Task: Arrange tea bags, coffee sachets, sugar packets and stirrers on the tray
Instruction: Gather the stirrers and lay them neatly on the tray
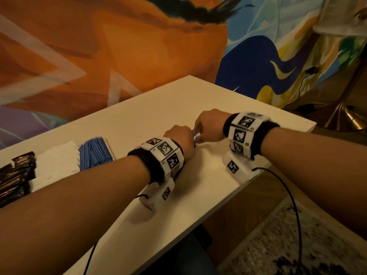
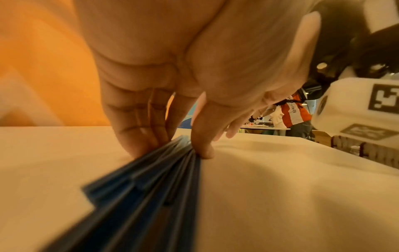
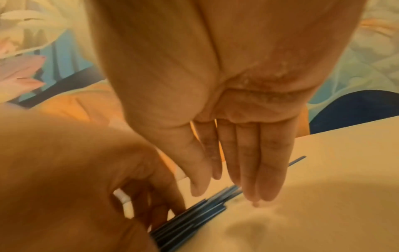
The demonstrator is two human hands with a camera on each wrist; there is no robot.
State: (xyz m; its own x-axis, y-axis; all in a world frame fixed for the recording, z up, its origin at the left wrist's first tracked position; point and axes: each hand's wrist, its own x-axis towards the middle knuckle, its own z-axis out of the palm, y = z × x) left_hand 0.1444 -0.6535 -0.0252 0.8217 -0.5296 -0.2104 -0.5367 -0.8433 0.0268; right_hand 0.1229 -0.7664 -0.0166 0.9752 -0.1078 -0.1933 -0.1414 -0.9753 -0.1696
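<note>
On the white table my left hand pinches a bundle of thin blue stirrers between thumb and fingers, low over the surface. My right hand is just beyond it, fingers straight and pointing down, with their tips touching the far ends of the stirrer bundle. One stirrer sticks out past the right hand's fingers. In the head view only a sliver of the stirrer bundle shows between the two hands. I cannot make out a tray.
A heap of blue striped stirrers lies at the left, then white packets and dark sachets near the left edge. The table's right edge runs close behind my right wrist. A brass lamp base stands on the floor beyond.
</note>
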